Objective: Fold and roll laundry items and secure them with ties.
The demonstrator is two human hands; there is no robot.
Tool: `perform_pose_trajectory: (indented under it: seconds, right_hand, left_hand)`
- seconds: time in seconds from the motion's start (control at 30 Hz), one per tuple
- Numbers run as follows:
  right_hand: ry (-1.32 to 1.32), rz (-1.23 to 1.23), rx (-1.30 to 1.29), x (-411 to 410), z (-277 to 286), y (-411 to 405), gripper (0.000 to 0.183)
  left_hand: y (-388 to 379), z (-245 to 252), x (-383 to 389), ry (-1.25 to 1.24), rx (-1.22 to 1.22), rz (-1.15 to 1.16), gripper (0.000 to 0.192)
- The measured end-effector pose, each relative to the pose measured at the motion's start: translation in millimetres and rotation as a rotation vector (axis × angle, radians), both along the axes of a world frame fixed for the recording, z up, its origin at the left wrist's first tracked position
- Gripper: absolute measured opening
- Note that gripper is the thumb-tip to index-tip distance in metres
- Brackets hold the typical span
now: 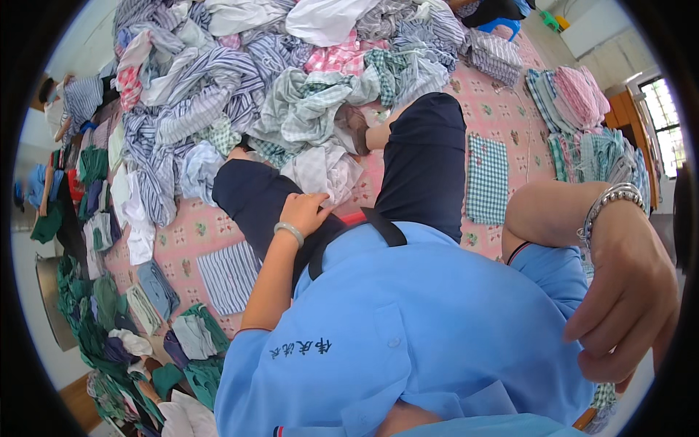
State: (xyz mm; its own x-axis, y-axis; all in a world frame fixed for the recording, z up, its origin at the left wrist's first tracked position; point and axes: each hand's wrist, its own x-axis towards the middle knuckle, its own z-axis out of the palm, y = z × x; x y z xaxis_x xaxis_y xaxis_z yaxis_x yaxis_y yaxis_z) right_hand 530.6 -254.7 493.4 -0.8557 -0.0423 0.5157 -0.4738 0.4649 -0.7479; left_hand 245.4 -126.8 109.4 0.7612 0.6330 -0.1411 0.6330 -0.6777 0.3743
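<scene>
My left hand (307,213) rests on my left thigh in dark trousers, holding nothing, with the thumb apart from the fingers. A pale bangle (290,234) circles that wrist. Raised close to the camera at the right, my right hand (628,311) has curled fingers, and its fingertips are partly hidden. Silver bracelets (603,210) sit on this wrist. Between my knees lies a crumpled whitish cloth (325,172). Ahead of it spreads a large heap of striped, checked and white fabrics (240,82). A folded green-checked cloth (486,177) lies flat beside my right leg.
A folded blue-striped cloth (228,277) lies at my left on the pink patterned cover (183,240). Folded stacks (581,98) stand at the right. Green garments (104,306) line the left side. Other people (54,112) are at the left, with someone's sleeve (185,415) at lower left.
</scene>
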Motion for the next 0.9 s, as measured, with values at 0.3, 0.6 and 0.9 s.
perform_pose_trajectory:
  seconds: [0.3,0.6,0.9]
  right_hand:
    - [0.193,0.118,-0.038,45.7,-42.7,32.2,0.02]
    - [0.28,-0.685,-0.833,65.6,-207.2,160.7,0.033]
    - [-0.019,-1.103,-1.381,91.5,-329.4,280.1,0.016]
  left_hand:
    - [0.9,10.2,15.6,0.189,-0.209,-0.047,0.033]
    - [51.4,63.7,10.1,0.038,-0.299,-0.034,0.045]
    - [148.6,81.2,-14.8,-0.015,-0.281,0.106,0.042]
